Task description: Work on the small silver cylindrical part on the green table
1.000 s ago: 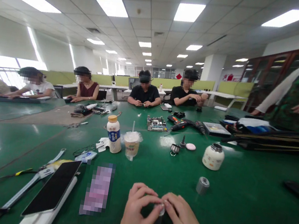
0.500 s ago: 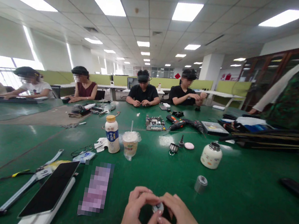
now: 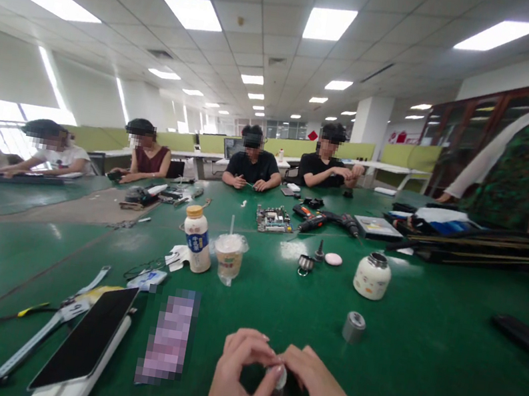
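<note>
Close to the table's near edge, my left hand (image 3: 239, 379) and my right hand (image 3: 312, 395) meet around a small round silver-grey part (image 3: 281, 380). Fingers of both hands close on it from either side, and the left thumb lies across its front. Its lower portion is mostly hidden by the fingers. Beyond my right hand a grey metal cylinder (image 3: 354, 328) stands upright on the green table. Behind that is a cream flask body (image 3: 372, 276) with an open metal neck. A metal cup-like part (image 3: 305, 264), a dark pointed part (image 3: 320, 251) and a pink disc (image 3: 333, 259) lie left of the flask.
A bottle (image 3: 197, 241) and a plastic drink cup (image 3: 229, 256) with a straw stand mid-table. A tablet (image 3: 86, 340) and lanyards lie left. Farther back are a circuit board (image 3: 275, 219) and power drills (image 3: 324, 220). Several people sit around the table; one stands at the right.
My fingers have shifted on the round part: the left thumb now covers more of its front, and the right thumb has moved lower. The flask and cylinder stay put.
</note>
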### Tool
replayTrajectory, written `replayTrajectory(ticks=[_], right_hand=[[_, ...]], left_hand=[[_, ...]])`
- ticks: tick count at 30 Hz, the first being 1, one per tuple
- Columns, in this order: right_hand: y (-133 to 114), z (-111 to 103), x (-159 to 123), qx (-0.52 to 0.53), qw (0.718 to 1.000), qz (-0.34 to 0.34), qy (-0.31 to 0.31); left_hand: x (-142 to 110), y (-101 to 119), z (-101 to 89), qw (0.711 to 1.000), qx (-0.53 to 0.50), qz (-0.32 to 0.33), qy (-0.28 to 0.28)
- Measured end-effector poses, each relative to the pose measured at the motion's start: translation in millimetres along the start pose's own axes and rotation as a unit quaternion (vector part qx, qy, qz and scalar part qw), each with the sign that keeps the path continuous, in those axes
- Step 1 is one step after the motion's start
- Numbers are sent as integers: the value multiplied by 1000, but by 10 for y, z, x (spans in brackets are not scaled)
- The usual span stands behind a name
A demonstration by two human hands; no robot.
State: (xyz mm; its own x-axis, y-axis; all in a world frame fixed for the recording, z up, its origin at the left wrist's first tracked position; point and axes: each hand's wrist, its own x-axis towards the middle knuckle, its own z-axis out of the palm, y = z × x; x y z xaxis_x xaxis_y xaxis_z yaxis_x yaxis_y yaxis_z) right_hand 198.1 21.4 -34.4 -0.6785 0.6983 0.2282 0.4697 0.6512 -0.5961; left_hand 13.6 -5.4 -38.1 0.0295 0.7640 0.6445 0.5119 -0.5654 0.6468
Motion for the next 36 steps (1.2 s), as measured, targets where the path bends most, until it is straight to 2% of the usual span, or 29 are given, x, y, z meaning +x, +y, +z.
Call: replayTrajectory(ticks=[4, 8, 10, 13, 16, 19, 22, 25, 31, 36], right_hand=[[-60, -22, 8, -3, 1000, 17, 2], [-74, -34, -2, -3, 1000, 23, 4], [-64, -27, -7, 0, 1000, 25, 4], [-43, -12, -11, 4, 1000, 27, 5], [-31, -9, -12, 3, 1000, 26, 5], [-26, -12, -12, 2, 1000, 26, 6], [-12, -3, -6, -7, 1000, 19, 9], [13, 19, -3, -17, 1000, 14, 10], [66, 66, -26, -8, 1000, 18, 22], [48, 59, -37, -9, 1000, 15, 22]], left_hand=[[147, -163, -64, 997, -7, -78, 26], [241, -418, -116, 988, 41, -146, -37], [229, -517, -113, 985, 42, -155, -66], [194, -581, -95, 986, 31, -150, -70], [227, -521, -112, 985, 19, -157, -64], [340, -329, -184, 980, -36, -176, -81], [445, -74, -269, 968, -116, -181, -126], [468, 104, -304, 961, -137, -174, -168], [377, 108, -236, 954, -135, -172, -207], [318, 109, -206, 964, -104, -146, -198]])
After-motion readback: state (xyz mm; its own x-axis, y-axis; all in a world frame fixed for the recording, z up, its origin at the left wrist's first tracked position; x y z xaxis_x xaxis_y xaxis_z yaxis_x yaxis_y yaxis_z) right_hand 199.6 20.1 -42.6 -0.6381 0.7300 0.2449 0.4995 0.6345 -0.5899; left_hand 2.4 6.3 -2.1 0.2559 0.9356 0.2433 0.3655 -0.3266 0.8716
